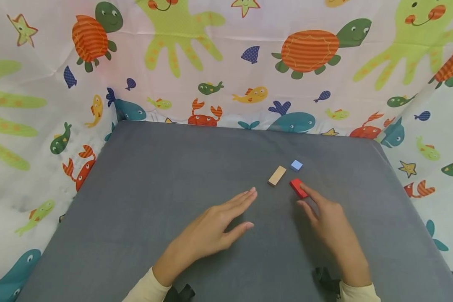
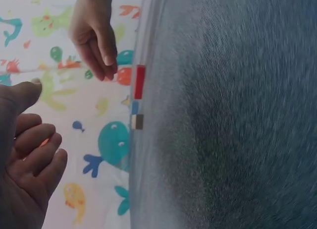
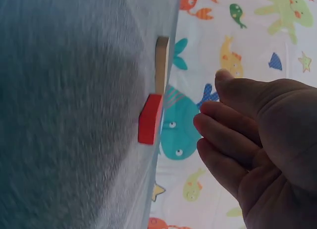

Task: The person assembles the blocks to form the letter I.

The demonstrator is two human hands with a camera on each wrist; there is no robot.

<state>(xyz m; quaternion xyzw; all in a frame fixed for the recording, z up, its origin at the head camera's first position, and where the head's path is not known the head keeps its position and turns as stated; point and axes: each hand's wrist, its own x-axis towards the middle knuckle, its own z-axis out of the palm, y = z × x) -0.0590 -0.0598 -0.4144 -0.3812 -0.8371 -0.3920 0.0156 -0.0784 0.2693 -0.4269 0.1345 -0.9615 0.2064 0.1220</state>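
Observation:
Three small blocks lie on the grey cloth: a red block (image 1: 298, 188), a plain wooden block (image 1: 277, 175) and a blue block (image 1: 296, 165). Over the red one hovers my right hand (image 1: 330, 222), its fingertips overlapping the block's near end in the head view. The right wrist view shows a gap between those fingers and the red block (image 3: 150, 119), and nothing in the hand. My left hand (image 1: 215, 226) is held in the air left of the blocks, fingers extended, thumb apart, holding nothing. In the left wrist view the blue block (image 2: 135, 108) is partly hidden.
The grey-covered table (image 1: 143, 180) spreads under both hands. Around its back and sides hangs a white curtain (image 1: 226, 54) printed with sea animals. A dark strap piece (image 1: 326, 279) shows at the right wrist, and another (image 1: 179, 293) at the left.

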